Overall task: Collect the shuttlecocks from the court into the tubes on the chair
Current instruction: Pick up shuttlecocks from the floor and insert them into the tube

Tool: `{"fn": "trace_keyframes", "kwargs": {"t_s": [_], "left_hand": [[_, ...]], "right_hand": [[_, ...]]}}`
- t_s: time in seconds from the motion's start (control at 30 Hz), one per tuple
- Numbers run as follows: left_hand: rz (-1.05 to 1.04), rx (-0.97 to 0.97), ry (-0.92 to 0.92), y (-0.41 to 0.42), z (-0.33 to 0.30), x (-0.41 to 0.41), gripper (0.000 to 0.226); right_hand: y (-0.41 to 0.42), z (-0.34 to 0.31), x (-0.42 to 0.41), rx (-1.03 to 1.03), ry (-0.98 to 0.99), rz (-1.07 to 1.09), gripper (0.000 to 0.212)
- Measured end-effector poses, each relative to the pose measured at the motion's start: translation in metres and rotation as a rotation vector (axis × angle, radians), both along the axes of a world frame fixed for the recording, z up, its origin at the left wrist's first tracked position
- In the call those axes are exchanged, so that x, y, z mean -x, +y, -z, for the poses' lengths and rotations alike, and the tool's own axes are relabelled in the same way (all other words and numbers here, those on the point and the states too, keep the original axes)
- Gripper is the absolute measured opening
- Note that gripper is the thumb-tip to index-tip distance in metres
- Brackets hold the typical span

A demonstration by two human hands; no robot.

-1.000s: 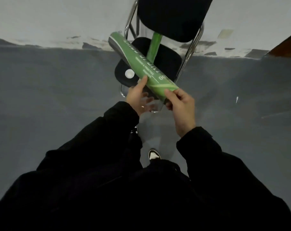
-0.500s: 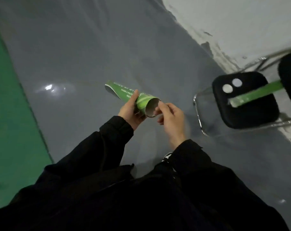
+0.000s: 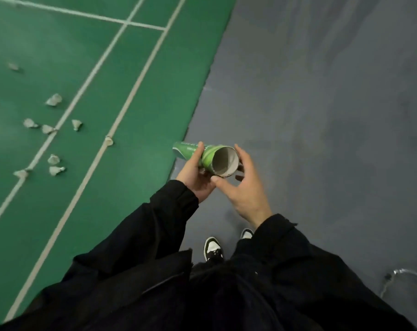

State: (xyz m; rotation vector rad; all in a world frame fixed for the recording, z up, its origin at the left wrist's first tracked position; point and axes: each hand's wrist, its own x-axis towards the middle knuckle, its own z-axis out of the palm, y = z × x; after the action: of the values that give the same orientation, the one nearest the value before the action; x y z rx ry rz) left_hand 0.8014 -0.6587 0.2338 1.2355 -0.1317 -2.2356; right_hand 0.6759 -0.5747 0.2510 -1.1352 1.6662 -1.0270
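Observation:
I hold a green shuttlecock tube (image 3: 208, 156) at chest height, its open mouth turned toward me and showing a bare cardboard inside. My left hand (image 3: 195, 175) grips the tube's middle from below. My right hand (image 3: 244, 187) cups the rim of the open end, thumb under it and fingers spread around it. Several white shuttlecocks lie scattered on the green court to the left, such as one (image 3: 109, 140) on a white line and another (image 3: 56, 170) nearer the far left.
The green court mat (image 3: 136, 111) with white lines fills the left; grey floor (image 3: 322, 115) fills the right. My shoes (image 3: 213, 248) stand on the grey floor. A chrome chair leg (image 3: 398, 275) shows at the lower right edge.
My view has swung left, away from the chair and toward the court with the shuttlecocks. The tube has stayed in both hands, its open end now facing me, and my right fingers have spread.

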Motion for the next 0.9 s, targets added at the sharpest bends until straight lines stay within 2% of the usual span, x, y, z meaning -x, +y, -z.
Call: {"fn": "trace_keyframes", "kwargs": {"t_s": [0.2,0.27,0.37,0.47,0.67,0.77,0.9], "left_hand": [[-0.322,0.026,0.04,-0.048,0.003,-0.139,0.073],[-0.396,0.025,0.045,-0.067,0.009,-0.182,0.071],[-0.518,0.019,0.01,-0.101,0.021,-0.248,0.065],[-0.598,-0.001,-0.057,-0.138,0.029,-0.318,0.068],[-0.735,-0.086,-0.083,-0.188,0.022,-0.451,0.063],[-0.806,-0.089,-0.095,-0.216,0.023,-0.51,0.057],[-0.864,-0.121,-0.109,-0.265,0.059,-0.585,0.05]], "right_hand": [[-0.103,0.004,-0.129,0.036,0.074,-0.313,0.114],[-0.134,0.01,-0.172,0.052,0.087,-0.4,0.107],[-0.185,0.022,-0.236,0.087,0.122,-0.499,0.085],[-0.238,0.029,-0.306,0.088,0.137,-0.595,0.077],[-0.327,0.027,-0.45,0.111,0.163,-0.843,0.074],[-0.357,0.032,-0.513,0.048,0.114,-0.907,0.078],[-0.402,0.071,-0.583,-0.051,0.117,-0.951,0.081]]}}
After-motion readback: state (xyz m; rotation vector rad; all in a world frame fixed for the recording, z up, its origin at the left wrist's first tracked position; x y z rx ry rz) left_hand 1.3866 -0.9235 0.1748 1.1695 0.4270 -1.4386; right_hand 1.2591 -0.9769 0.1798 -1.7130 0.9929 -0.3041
